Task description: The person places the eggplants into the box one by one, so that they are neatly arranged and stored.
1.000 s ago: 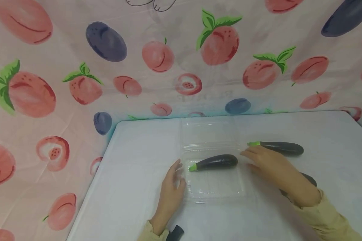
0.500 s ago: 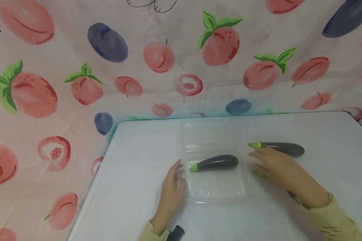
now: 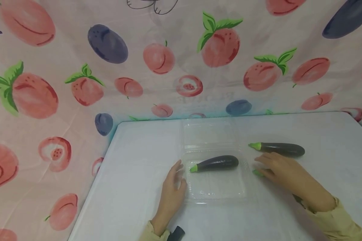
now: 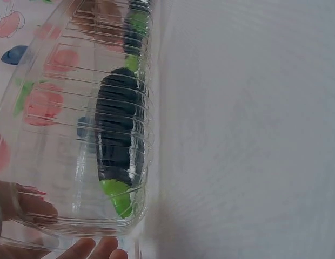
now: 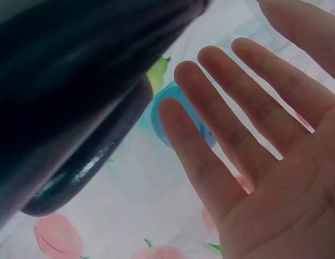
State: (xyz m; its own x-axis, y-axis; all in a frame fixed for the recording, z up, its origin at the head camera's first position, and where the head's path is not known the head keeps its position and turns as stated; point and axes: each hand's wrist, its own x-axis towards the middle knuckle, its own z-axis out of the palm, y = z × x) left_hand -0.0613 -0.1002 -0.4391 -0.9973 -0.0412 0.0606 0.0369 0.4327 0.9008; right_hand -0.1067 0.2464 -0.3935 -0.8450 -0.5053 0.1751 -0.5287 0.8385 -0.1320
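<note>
A clear plastic clamshell container [image 3: 216, 184] stands with its lid folded back, and one dark eggplant [image 3: 218, 163] lies in its base. My left hand [image 3: 171, 191] rests at the container's left edge, fingers loosely bent; the left wrist view shows its fingertips [image 4: 104, 248] right at the clear wall. My right hand [image 3: 285, 173] hovers over a second eggplant [image 3: 258, 173], hiding most of it except the green stem end and a dark bit near the wrist. In the right wrist view that hand's fingers [image 5: 232, 129] are spread straight, apart from the eggplants.
A third eggplant [image 3: 283, 149] lies just behind my right hand, its green end toward the container. The white table [image 3: 132, 174] meets a fruit-printed cloth [image 3: 169, 83] at its back and left edges. A black cylindrical piece [image 3: 176, 233] sits by the left cuff.
My right hand has drawn back to the right, away from the container's side, uncovering the third eggplant and the second one's green stem. The left hand has stayed in place.
</note>
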